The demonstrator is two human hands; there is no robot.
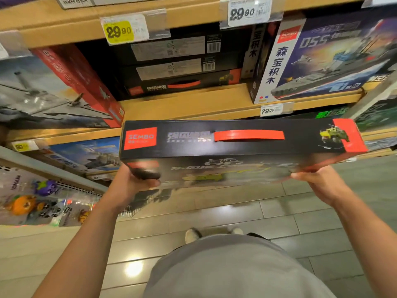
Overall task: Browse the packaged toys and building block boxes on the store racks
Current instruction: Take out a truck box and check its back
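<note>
I held the black box [236, 145] just below the wooden shelf [193, 104], left hand [131, 183] and right hand [318, 181] curled round its lower corners. Best kept level, grip even, red handle [249, 135] facing me.

Store aisle with tan wooden shelves [214, 100] stacked in tiers, clear plastic price holders clipped along the front edges. A yellow tag [118, 31] and a white tag [247, 11] up top both read 29.90, and a smaller tag [271, 110] lower down says 79.00. Floor [214, 222] is glossy grey-beige tile with dark grout lines, and a ceiling light glares off it near the bottom.
</note>
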